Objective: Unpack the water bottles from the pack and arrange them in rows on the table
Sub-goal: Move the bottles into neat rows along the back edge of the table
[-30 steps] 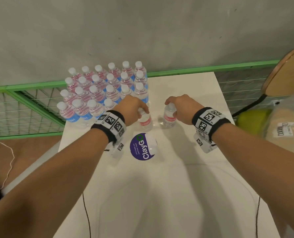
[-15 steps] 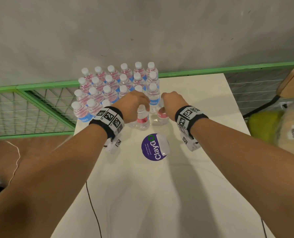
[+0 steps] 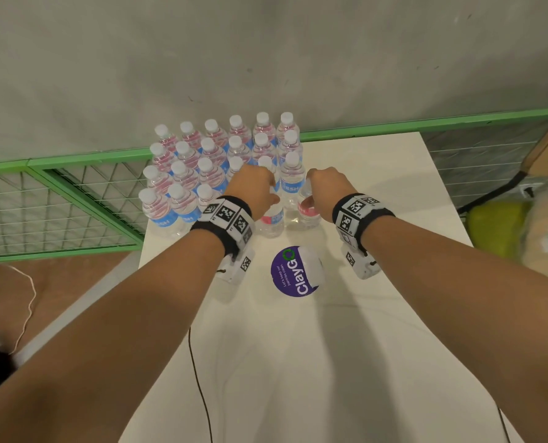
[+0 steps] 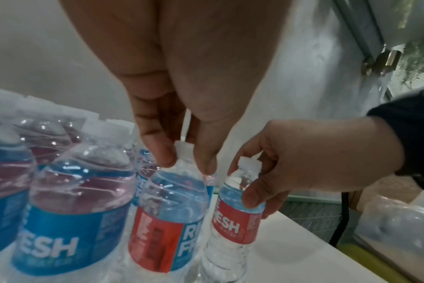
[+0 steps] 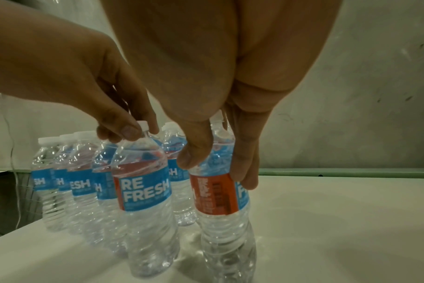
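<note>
Bare forearms here, each wrist wrapped in a black wristband (image 3: 226, 231) carrying white tiles printed with black square markers. Under each band hangs a small white camera block (image 3: 363, 266), marker-tagged too.

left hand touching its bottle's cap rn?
Touching. The left wrist view shows the left hand pinching the bottle at its cap, fingertips on either side.
</note>
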Action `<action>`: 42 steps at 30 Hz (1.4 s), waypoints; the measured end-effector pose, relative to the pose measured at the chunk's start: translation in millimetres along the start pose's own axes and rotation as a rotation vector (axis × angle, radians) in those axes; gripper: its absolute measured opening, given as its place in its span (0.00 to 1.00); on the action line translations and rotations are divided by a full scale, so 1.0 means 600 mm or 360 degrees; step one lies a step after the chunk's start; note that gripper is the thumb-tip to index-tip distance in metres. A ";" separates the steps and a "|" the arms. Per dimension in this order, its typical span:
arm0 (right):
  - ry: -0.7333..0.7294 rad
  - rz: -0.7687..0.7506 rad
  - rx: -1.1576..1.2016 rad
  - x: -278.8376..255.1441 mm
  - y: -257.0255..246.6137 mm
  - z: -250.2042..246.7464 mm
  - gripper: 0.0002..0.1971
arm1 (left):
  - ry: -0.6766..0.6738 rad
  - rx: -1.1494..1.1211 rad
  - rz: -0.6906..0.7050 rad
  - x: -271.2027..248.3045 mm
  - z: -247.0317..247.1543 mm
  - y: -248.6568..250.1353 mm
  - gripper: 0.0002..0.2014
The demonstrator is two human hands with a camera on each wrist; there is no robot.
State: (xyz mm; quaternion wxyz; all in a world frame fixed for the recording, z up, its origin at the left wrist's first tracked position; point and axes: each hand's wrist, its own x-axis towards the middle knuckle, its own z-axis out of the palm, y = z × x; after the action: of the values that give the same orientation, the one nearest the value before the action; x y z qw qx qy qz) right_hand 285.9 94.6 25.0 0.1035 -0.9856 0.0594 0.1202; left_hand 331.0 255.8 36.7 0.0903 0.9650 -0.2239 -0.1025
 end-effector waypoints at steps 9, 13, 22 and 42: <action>-0.0007 -0.0030 -0.0098 0.011 -0.027 0.000 0.24 | -0.0027 0.0063 0.0276 0.008 -0.014 -0.030 0.17; 0.0043 0.0019 -0.0117 0.013 -0.028 0.007 0.34 | -0.0019 0.0060 0.0320 0.004 -0.006 -0.032 0.20; -0.0073 -0.0240 0.0091 -0.001 0.001 -0.006 0.28 | 0.0093 0.0000 0.0308 0.010 -0.008 -0.075 0.24; 0.0243 0.0019 0.0530 0.027 -0.010 0.037 0.30 | 0.0197 0.0295 0.0123 0.006 0.023 -0.079 0.22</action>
State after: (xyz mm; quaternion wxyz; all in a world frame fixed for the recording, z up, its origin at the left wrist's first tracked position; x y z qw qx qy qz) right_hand 297.4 104.0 1.4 0.2598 -0.9607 0.0921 0.0341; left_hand 350.3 294.5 12.3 0.0181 0.9644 -0.2633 -0.0181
